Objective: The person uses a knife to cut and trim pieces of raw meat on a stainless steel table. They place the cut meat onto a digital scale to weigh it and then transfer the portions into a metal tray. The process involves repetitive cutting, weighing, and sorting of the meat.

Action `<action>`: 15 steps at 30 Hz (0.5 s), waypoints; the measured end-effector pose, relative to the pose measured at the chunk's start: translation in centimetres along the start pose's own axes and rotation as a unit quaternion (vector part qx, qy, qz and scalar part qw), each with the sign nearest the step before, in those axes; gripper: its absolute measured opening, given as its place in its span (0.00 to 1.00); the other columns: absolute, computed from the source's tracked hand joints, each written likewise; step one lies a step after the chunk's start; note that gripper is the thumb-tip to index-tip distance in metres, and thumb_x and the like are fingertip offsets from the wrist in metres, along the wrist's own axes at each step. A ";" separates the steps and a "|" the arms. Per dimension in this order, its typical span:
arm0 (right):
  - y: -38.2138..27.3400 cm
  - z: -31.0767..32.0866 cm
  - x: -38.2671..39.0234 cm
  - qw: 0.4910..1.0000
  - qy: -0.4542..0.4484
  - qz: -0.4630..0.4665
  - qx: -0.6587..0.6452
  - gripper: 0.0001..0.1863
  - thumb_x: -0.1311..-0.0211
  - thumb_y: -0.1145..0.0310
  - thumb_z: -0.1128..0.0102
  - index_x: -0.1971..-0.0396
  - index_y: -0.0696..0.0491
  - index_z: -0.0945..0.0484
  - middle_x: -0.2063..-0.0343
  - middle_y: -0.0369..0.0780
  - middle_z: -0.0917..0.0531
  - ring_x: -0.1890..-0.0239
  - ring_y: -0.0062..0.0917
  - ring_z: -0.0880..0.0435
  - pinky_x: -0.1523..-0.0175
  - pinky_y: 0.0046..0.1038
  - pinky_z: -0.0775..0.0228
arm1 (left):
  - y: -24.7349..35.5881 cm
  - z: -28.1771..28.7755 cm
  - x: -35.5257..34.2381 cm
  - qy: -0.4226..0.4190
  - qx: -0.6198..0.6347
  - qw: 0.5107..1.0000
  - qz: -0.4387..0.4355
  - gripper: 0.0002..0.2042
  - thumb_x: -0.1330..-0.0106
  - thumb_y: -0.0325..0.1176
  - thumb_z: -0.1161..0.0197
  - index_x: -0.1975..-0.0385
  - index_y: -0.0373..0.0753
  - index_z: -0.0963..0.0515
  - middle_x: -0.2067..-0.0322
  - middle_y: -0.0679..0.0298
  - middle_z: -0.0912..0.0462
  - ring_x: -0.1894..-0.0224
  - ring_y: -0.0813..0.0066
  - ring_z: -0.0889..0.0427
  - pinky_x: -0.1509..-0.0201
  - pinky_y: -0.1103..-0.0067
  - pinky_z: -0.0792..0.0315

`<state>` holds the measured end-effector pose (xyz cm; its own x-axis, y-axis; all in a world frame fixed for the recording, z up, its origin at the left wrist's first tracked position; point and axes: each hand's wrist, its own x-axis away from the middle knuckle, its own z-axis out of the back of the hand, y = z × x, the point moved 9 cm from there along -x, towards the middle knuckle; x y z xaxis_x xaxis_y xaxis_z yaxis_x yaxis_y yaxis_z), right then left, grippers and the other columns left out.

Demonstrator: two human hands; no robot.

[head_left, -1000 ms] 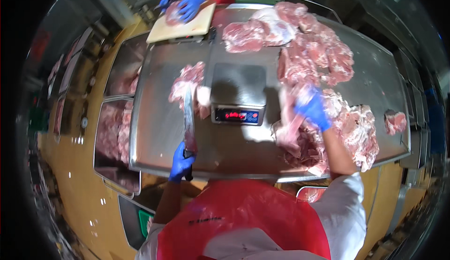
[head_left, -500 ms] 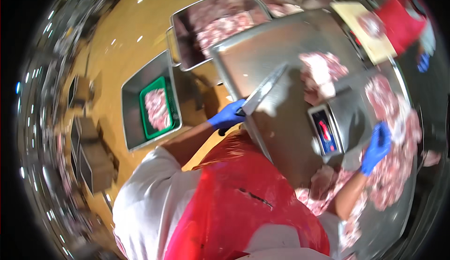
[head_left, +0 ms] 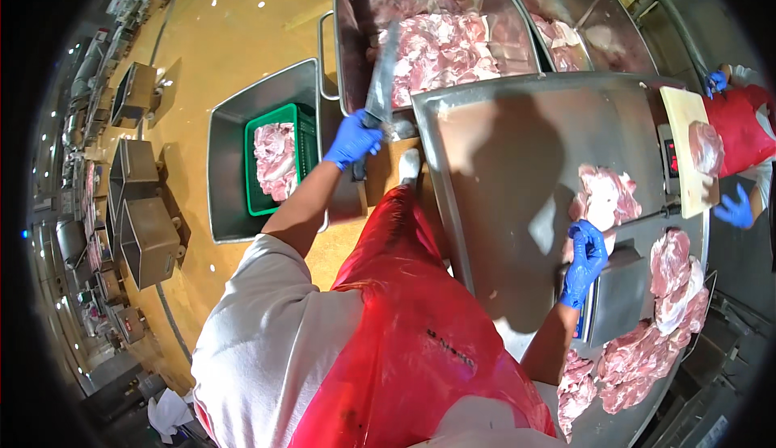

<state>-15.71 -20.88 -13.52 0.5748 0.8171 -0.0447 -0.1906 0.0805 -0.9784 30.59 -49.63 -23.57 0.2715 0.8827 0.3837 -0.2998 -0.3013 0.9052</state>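
Observation:
My left hand (head_left: 353, 141), in a blue glove, is closed round the dark handle of a long-bladed knife (head_left: 381, 76). The blade points away from me, over the near-left side of a metal bin of meat. My right hand (head_left: 588, 258), also gloved in blue, is closed, its fingers curled in toward the thumb; anything inside them is hidden. It hovers above the steel table (head_left: 501, 278), beside a scale (head_left: 621, 302) and overlapping the near edge of a pale pink piece of meat (head_left: 605, 193).
Behind the table stand two metal bins holding meat (head_left: 444, 52). A green basket (head_left: 283, 113) of meat sits in a metal tub (head_left: 226, 181) at left. More meat (head_left: 647, 359) lies at the table's right. A co-worker in a red apron (head_left: 731, 125) stands past a cutting board (head_left: 687, 149).
My view has swung toward the right. The knife has moved off the table and over the bin. My right hand has left the meat pile at right and come beside the scale.

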 end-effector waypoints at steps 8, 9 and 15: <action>-0.7 -24.5 -22.1 0.984 -0.159 -0.055 0.053 0.10 0.38 0.81 0.40 0.57 0.61 0.20 0.60 0.39 0.17 0.57 0.22 0.19 0.49 0.23 0.27 | -7.0 19.6 -28.4 0.149 -0.083 0.974 -0.151 0.23 0.51 0.26 0.32 0.51 0.34 0.24 0.58 0.60 0.18 0.52 0.69 0.23 0.42 0.72 0.32; 0.3 -28.3 -25.5 0.977 -0.193 -0.071 0.065 0.10 0.38 0.80 0.40 0.57 0.61 0.20 0.60 0.39 0.17 0.57 0.22 0.19 0.49 0.23 0.27 | -7.4 20.8 -30.9 0.154 -0.109 0.960 -0.208 0.27 0.51 0.26 0.32 0.47 0.34 0.26 0.54 0.58 0.19 0.47 0.65 0.25 0.35 0.70 0.37; 16.8 -48.3 -46.5 0.890 -0.395 -0.062 0.217 0.16 0.41 0.73 0.39 0.52 0.56 0.21 0.55 0.44 0.16 0.56 0.29 0.17 0.50 0.31 0.25 | -6.3 23.3 -39.1 0.109 -0.215 0.953 -0.184 0.36 0.49 0.33 0.33 0.36 0.33 0.35 0.40 0.52 0.28 0.31 0.53 0.40 0.28 0.65 0.47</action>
<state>-7.19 -85.11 -37.64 -0.0941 0.9195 0.3817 -0.5532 0.2705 -0.7879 43.19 -90.68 -40.03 0.2478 0.9682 -0.0352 -0.5807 0.1775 0.7945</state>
